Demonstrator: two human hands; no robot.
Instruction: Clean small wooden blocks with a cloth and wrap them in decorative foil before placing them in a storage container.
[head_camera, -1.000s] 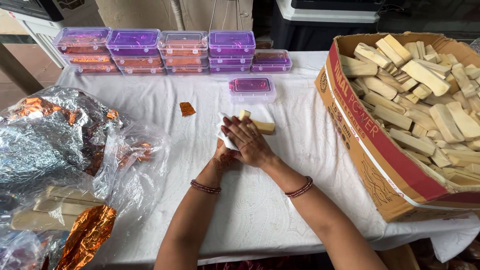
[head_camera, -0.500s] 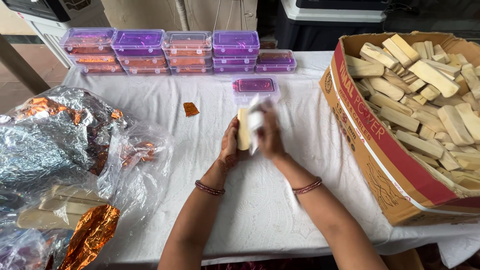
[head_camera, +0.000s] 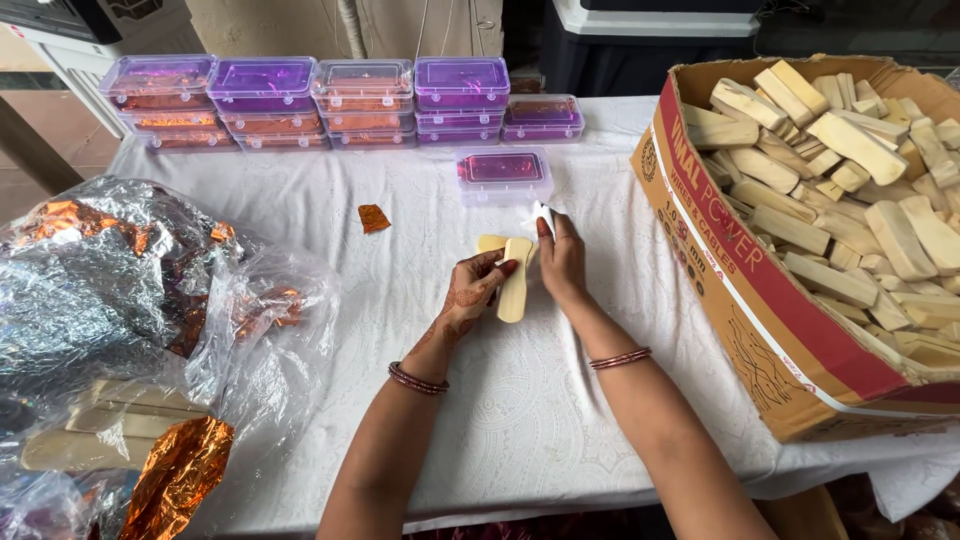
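My left hand (head_camera: 470, 296) grips a pale wooden stick (head_camera: 514, 281) and holds it upright over the white tablecloth (head_camera: 520, 420). A second pale stick (head_camera: 490, 243) lies on the cloth just behind it. My right hand (head_camera: 562, 262) sits right beside the held stick with a small white cloth or tissue (head_camera: 543, 214) pinched in its fingers. A single clear box with a purple lid (head_camera: 503, 174) stands just beyond both hands.
Stacks of purple-lidded clear boxes (head_camera: 300, 100) line the far edge. A large cardboard box (head_camera: 760, 290) full of pale wooden pieces fills the right side. Crinkled plastic and orange foil bags (head_camera: 130, 320) lie at left, holding several sticks. A small orange foil scrap (head_camera: 374, 217) lies on the cloth.
My hands lifted a stick off the table and stood it upright. The left hand now holds it alone, and the right hand with the white cloth has drawn slightly away to the right.
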